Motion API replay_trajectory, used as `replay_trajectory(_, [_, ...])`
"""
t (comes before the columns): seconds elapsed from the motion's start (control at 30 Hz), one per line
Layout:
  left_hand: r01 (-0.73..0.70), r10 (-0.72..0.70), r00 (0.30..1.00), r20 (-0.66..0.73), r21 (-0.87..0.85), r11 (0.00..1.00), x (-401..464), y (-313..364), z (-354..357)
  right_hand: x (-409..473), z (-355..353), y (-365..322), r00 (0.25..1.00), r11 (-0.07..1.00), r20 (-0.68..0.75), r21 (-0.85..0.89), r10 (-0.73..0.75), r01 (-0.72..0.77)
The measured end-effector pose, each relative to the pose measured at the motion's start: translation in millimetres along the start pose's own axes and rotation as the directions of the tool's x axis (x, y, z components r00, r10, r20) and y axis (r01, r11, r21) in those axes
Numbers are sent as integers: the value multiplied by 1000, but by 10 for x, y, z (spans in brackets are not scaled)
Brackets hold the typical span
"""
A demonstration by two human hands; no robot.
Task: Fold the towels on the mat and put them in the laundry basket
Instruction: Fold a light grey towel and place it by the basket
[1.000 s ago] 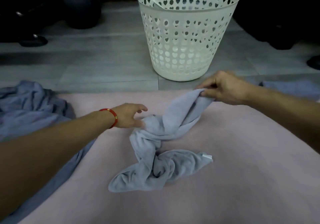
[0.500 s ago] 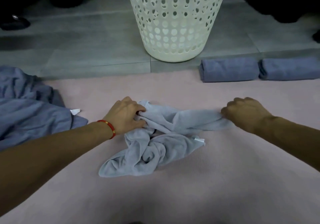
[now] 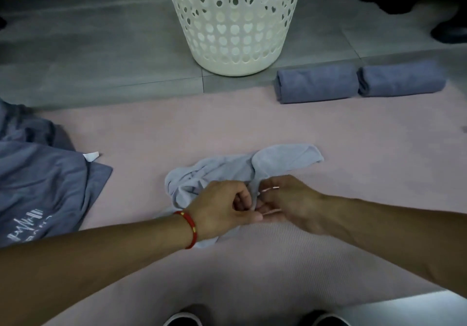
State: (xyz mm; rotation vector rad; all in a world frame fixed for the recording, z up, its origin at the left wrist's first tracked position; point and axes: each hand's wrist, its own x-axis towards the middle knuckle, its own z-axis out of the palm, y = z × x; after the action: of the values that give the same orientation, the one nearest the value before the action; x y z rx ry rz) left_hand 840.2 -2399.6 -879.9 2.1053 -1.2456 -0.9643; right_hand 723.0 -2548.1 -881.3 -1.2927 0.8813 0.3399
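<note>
Basket [image 3: 233, 22] beyond hands [image 3: 255, 204] gripping towel [image 3: 227, 169]; rolled towels [image 3: 358, 82] beside.

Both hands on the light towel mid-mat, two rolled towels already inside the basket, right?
Not quite. The head view shows both rolled towels lying at the mat's far edge beside the basket, not inside. Left hand and right hand do hold the light towel.

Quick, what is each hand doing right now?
Left hand: fingers curled, gripping the light grey towel.
Right hand: pinching the same towel.
</note>
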Motion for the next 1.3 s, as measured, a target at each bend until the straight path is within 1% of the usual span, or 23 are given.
replay_trajectory(0.1, [122, -47, 957, 287, -249, 961, 44, 128, -12, -9, -202, 96, 998, 994, -37, 100, 59, -55])
replay_trajectory(0.13, [152, -55, 939, 340, -268, 951, 64, 164, -11, -25, -243, 145, 997, 990, -13, 123, 76, -74])
replay_trajectory(0.17, [136, -54, 940, 337, -226, 964, 94, 186, -7, -39, -260, 205, 996, 987, 13, 132, 89, -90])
replay_trajectory(0.23, [-6, 1, 988, 155, 26, 1000, 202, 163, -32, -50, -240, 329, 994, 989, 47, 109, 99, -103])
replay_trajectory(0.3, [-91, 94, 996, 11, 388, 917, 315, 61, -155, -28, -199, 412, 995, 992, 45, 87, 93, -96])
replay_trajectory(0.33, [-73, 88, 996, -3, 527, 847, 368, -13, -227, -16, -180, 423, 995, 992, 44, 83, 93, -96])
replay_trajectory(0.37, [-20, 26, 1000, -1, 595, 804, 399, -93, -297, -1, -163, 418, 994, 992, 44, 78, 96, -99])
replay_trajectory(0.4, [49, -69, 998, 11, 591, 805, 408, -165, -350, 17, -148, 405, 994, 992, 49, 68, 100, -104])
replay_trajectory(0.47, [115, -163, 985, 52, 499, 859, 348, -245, -382, 52, -86, 368, 991, 993, 79, 40, 110, -113])
replay_trajectory(0.57, [138, -154, 988, 15, 364, 921, 177, -263, -309, 114, 45, 359, 992, 992, 87, 70, 95, -101])
replay_trajectory(0.63, [134, -151, 988, 37, 279, 951, 41, -162, -212, 124, 56, 366, 996, 986, 24, 143, 86, -89])
replay_trajectory(0.67, [154, -176, 980, 90, 211, 965, -28, -71, -147, 123, 8, 385, 995, 978, -20, 186, 99, -94])
replay_trajectory(0.73, [243, -224, 923, 314, -23, 970, -180, 125, 26, 68, -179, 452, 990, 978, -92, 190, 107, -88])
replay_trajectory(0.77, [279, -214, 887, 409, -107, 954, -226, 203, 108, 18, -313, 508, 988, 992, -134, 108, 77, -63])
replay_trajectory(0.8, [250, -171, 886, 431, -133, 959, -218, 276, 142, -39, -474, 581, 985, 999, -174, -45, 16, -24])
replay_trajectory(0.83, [148, -118, 928, 354, -58, 987, -122, 302, 154, -115, -656, 661, 979, 971, -189, -239, -71, 24])
replay_trajectory(0.9, [-18, 5, 992, 124, 102, 995, 226, 333, 137, -289, -1003, 838, 967, 800, -145, -594, -212, 86])
replay_trajectory(0.97, [-120, 124, 992, -7, 223, 967, 727, 376, 97, -496, -1283, 1040, 953, 660, -121, -745, -279, 99])
replay_trajectory(1.03, [-172, 195, 980, -36, 339, 925, 1321, 402, 132, -708, -1467, 1279, 919, 596, -164, -798, -359, 90])
replay_trajectory(1.07, [-168, 194, 981, -32, 380, 910, 1592, 404, 167, -800, -1513, 1397, 901, 586, -203, -808, -384, 68])
replay_trajectory(1.1, [-110, 129, 991, -25, 383, 917, 1820, 423, 207, -884, -1534, 1505, 880, 602, -254, -797, -401, 44])
replay_trajectory(1.17, [38, -32, 999, -21, 378, 925, 2169, 429, 318, -1012, -1530, 1650, 829, 711, -415, -702, -376, -30])
replay_trajectory(1.3, [199, -164, 979, -122, 380, 903, 2377, 394, 606, -1067, -1467, 1878, 672, 918, -728, -348, -138, -189])
